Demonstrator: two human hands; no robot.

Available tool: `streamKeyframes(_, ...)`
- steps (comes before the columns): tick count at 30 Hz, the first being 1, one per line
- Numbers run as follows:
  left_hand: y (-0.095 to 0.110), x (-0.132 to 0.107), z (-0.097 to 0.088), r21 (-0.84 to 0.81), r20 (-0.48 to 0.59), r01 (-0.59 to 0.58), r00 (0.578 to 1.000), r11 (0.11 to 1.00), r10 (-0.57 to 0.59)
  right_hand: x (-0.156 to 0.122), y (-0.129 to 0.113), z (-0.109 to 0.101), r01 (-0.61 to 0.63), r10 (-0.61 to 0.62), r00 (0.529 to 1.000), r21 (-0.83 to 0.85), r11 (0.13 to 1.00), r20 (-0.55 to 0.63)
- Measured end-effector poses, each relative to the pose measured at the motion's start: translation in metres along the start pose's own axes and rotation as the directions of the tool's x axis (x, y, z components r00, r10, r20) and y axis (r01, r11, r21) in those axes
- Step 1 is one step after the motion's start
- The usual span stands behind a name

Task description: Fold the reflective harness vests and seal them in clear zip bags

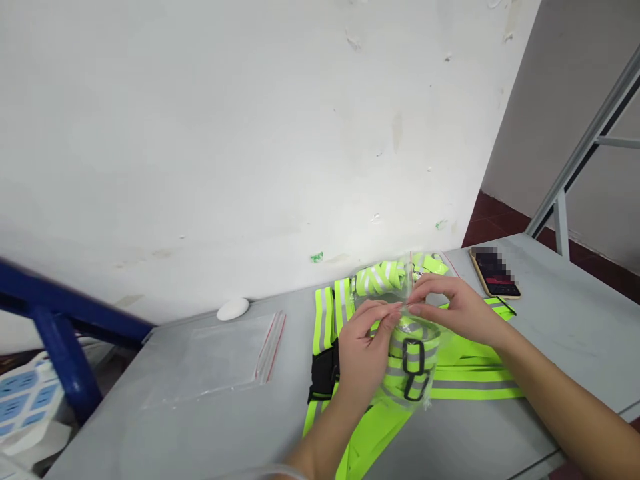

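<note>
A clear zip bag (430,393) holds a rolled neon-yellow reflective strap (395,347) with black buckles (413,357). My left hand (367,340) pinches the bag's top edge from the left. From the right, my right hand (450,310) pinches the same edge, its fingertips close to the left ones. The bag hangs below both hands, over loose reflective straps (475,387) spread on the grey table. Behind the hands lie bagged rolled straps (380,277), partly hidden by my right hand.
Flat clear zip bags (230,353) with red seal lines lie to the left, near a white oval object (233,309). A phone (495,273) rests at the right on the grey table (565,333). A wall stands behind; a blue metal frame (65,353) is at left.
</note>
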State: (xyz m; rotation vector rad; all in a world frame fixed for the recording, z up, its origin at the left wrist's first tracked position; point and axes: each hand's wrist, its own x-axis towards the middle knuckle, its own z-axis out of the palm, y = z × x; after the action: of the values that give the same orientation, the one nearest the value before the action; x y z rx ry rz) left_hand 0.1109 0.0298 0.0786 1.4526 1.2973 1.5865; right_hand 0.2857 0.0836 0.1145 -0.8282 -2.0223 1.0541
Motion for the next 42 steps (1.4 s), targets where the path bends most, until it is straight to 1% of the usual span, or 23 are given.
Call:
streamKeyframes(3,0.012,-0.002,0.004,-0.064,-0.019,0.022,1.0,0.998,-0.023,0.0,-0.016,-0.004,0.06,-0.057,0.998,-0.074,0.995,0.035)
streamKeyframes(6,0.023,-0.002,0.005,-0.087,-0.059,0.032,0.998,0.996,-0.037,0.001,-0.032,-0.008,0.13,-0.123,0.991,-0.211,0.969,0.048)
streamKeyframes(10,0.033,0.001,0.004,-0.114,-0.08,-0.028,0.997,0.993,0.019,0.0,-0.048,-0.012,0.241,-0.233,0.97,-0.386,0.891,0.069)
streamKeyframes(12,0.034,0.003,0.003,-0.095,-0.06,-0.041,0.998,0.995,0.035,0.0,-0.051,-0.012,0.284,-0.284,0.956,-0.457,0.843,0.071)
streamKeyframes(15,0.034,0.006,-0.001,-0.025,0.044,-0.022,0.999,0.999,0.023,-0.001,-0.051,-0.008,0.294,-0.303,0.95,-0.552,0.78,0.079)
streamKeyframes(17,0.031,0.005,-0.003,-0.002,0.098,-0.037,0.995,0.999,0.037,-0.002,-0.047,-0.004,0.293,-0.301,0.95,-0.572,0.766,0.084)
streamKeyframes(19,0.027,0.002,-0.005,0.019,0.074,-0.101,0.992,0.995,0.099,-0.003,-0.044,-0.001,0.284,-0.292,0.953,-0.564,0.776,0.079)
streamKeyframes(21,0.023,-0.002,-0.005,0.048,0.007,-0.183,0.983,0.982,0.183,-0.005,-0.041,0.002,0.265,-0.269,0.96,-0.558,0.787,0.076)
streamKeyframes(23,0.019,-0.007,-0.004,0.077,-0.047,-0.241,0.968,0.967,0.245,-0.006,-0.04,0.003,0.266,-0.255,0.962,-0.56,0.785,0.1)
streamKeyframes(26,0.016,-0.011,-0.003,0.089,-0.079,-0.281,0.955,0.956,0.288,-0.009,-0.039,0.004,0.302,-0.282,0.951,-0.576,0.759,0.127)
streamKeyframes(29,0.021,-0.013,-0.009,0.074,-0.094,-0.304,0.946,0.95,0.31,-0.013,-0.039,0.004,0.329,-0.352,0.932,-0.619,0.713,0.089)
streamKeyframes(31,0.026,-0.012,-0.017,0.06,-0.118,-0.307,0.943,0.95,0.312,-0.017,-0.04,0.001,0.331,-0.388,0.92,-0.652,0.682,0.061)
streamKeyframes(35,0.038,-0.008,-0.031,0.058,-0.18,-0.266,0.945,0.962,0.273,-0.025,-0.043,-0.009,0.3,-0.393,0.918,-0.743,0.599,0.054)
streamKeyframes(37,0.042,-0.008,-0.031,0.054,-0.188,-0.249,0.949,0.967,0.254,-0.028,-0.044,-0.012,0.294,-0.403,0.913,-0.792,0.534,0.067)
streamKeyframes(40,0.044,-0.009,-0.028,0.045,-0.189,-0.219,0.956,0.975,0.224,-0.032,-0.042,-0.014,0.28,-0.429,0.901,-0.847,0.453,0.068)
streamKeyframes(42,0.043,-0.008,-0.03,0.053,-0.192,-0.155,0.968,0.986,0.163,-0.035,-0.033,-0.02,0.265,-0.432,0.899,-0.871,0.413,0.069)
